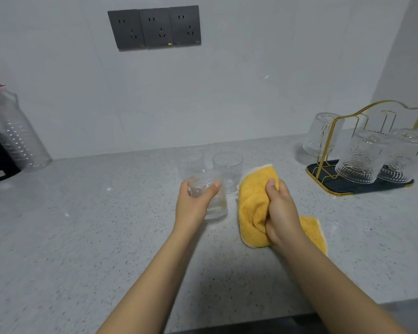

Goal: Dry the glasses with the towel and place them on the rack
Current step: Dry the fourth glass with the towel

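Your left hand (195,201) is curled round a clear ribbed glass (209,196), thumb across its front near the rim, holding it upright just above or on the worktop (82,225); you cannot tell from here whether its base is lifted. Your right hand (281,208) is bunched on the yellow towel (253,208), fingers closed into the cloth with the thumb on top, and a loose corner of the towel trails onto the worktop behind your wrist. Glass and towel sit close beside each other but are not yet touching, so you look to be at the start of drying this one. Next, bring the cloth to the glass, wipe inside and out, and keep the left grip firm since wet ribbed glass may slip. Two more glasses (228,168) stand just behind your hands, toward the back edge, seemingly waiting their turn. At the back right corner the gold wire rack (323,150) on its dark tray already carries three upturned glasses (358,157); you will need a free peg there.
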Tool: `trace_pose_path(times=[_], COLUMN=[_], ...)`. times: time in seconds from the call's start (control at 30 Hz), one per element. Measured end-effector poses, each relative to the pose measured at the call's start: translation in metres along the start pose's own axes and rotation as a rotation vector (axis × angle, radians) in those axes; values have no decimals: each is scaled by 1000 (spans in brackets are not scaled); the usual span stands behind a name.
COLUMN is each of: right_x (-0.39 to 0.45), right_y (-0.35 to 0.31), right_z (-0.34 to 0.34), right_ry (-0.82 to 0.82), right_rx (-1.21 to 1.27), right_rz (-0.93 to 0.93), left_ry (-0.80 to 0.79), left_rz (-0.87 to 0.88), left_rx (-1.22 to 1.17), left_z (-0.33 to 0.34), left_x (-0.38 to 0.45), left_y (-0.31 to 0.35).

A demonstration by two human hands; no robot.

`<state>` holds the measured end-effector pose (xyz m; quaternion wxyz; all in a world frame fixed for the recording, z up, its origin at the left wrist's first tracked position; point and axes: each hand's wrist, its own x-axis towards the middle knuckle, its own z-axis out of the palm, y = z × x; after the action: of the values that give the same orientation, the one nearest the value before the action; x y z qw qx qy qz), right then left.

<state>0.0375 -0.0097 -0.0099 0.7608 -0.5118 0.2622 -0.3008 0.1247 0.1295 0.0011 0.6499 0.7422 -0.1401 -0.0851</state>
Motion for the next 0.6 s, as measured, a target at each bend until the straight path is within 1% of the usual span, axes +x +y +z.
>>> trace_pose_path(times=[0.1, 0.2, 0.27, 0.33, 0.43, 0.6], right_x=[-9, -27, -38, -49, -56, -53], right_y=[-5, -18, -24, -26, -23, -21], right_z=[-6, -11, -15, -17, -17, -15], right_ry=[-62, -141, -193, -258, -314, -255], right_rx=[57, 45, -18, -129, -282, -238], right_rz=[-24, -101, -148, -194, -239, -225], left_ry=[-158, -331, -398, -488, -579, -501], left_rz=[-101, -293, -397, -441, -407, -222], left_rx=[-85, -250, -347, -354, -281, -181], left_z=[11, 22, 26, 30, 32, 41], left_x=[-4, -4, -4, -5, -6, -10], left_y=[14, 24, 30, 37, 49, 46])
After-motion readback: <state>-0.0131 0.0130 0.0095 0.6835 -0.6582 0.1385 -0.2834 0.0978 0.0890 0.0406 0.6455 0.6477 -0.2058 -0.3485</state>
